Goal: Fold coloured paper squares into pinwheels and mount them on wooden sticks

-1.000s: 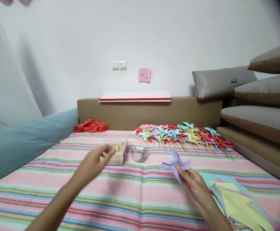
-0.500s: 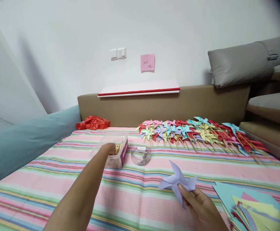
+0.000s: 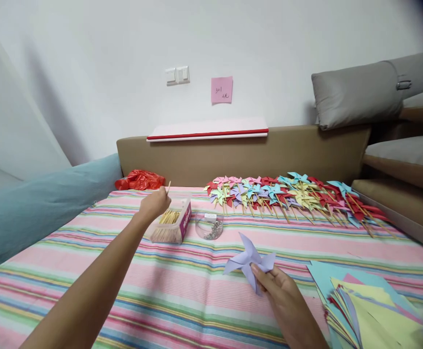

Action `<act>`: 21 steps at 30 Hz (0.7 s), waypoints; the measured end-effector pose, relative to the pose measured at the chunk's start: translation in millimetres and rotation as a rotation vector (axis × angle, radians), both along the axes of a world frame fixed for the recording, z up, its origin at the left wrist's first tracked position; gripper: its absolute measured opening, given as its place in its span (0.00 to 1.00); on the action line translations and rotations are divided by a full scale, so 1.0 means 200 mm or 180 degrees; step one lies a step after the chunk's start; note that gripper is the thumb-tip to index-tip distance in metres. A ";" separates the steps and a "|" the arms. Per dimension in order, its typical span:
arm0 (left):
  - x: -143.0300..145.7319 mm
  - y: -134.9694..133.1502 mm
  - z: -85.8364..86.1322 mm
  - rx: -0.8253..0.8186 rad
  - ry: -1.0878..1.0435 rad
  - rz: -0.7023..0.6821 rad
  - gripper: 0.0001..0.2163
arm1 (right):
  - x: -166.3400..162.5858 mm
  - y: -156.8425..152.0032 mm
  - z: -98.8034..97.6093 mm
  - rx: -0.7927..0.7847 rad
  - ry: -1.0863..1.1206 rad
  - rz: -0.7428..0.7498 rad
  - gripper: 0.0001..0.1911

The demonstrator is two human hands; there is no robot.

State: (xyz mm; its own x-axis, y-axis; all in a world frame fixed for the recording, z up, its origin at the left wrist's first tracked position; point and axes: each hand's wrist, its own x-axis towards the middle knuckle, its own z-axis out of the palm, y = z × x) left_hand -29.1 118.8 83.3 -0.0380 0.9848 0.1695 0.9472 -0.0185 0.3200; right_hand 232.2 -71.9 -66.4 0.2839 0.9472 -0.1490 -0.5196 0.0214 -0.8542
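Raised just over a clear plastic box (image 3: 187,213), my left hand (image 3: 155,203) is closed on a thin wooden stick (image 3: 169,186), whose tip pokes up past the fingers. Many similar wooden sticks (image 3: 170,216) lie inside the box. My right hand (image 3: 279,286) pinches a lilac paper pinwheel (image 3: 248,261) near its centre, with the thumb on the front and the blades spread. Between the two hands, beyond the pinwheel, sits a round clear container (image 3: 206,233) holding small metallic pieces (image 3: 217,227).
Many finished pinwheels on sticks (image 3: 287,194) lie along the back right. Stacked coloured paper (image 3: 375,305) rests at the front right. A red plastic bag (image 3: 142,180) is at the back left, by a blue cushion (image 3: 51,203). Striped cloth (image 3: 182,300) covers the surface.
My left hand has come up out of the stick box and now holds a stick. My right hand still holds the pinwheel, slightly further left and higher in view.
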 end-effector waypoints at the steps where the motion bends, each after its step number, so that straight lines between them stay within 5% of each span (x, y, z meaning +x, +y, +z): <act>1: 0.01 -0.10 0.01 0.0213 -0.0122 -0.0113 0.11 | 0.01 0.00 0.00 -0.0001 0.0034 0.0038 0.19; 4: 0.05 -0.45 -0.08 0.0586 -0.0668 -0.0652 0.12 | 0.03 0.01 -0.01 0.0004 0.0128 0.0167 0.20; 5: 0.07 -0.55 -0.14 0.0656 -0.1366 -0.1095 0.12 | 0.04 0.00 -0.01 0.0031 0.0169 0.0208 0.19; 9: 0.18 -0.81 -0.40 0.0243 -0.2913 -0.1723 0.11 | 0.05 -0.03 0.00 0.0209 0.0457 0.0238 0.16; 16: 0.29 -0.81 -0.60 -0.0395 -0.4059 -0.2060 0.10 | 0.00 -0.07 0.05 0.0347 0.0775 0.0360 0.13; 21: 0.32 -0.81 -0.68 -0.0894 -0.4180 -0.2213 0.11 | -0.03 -0.06 0.04 0.0174 0.0790 0.0331 0.13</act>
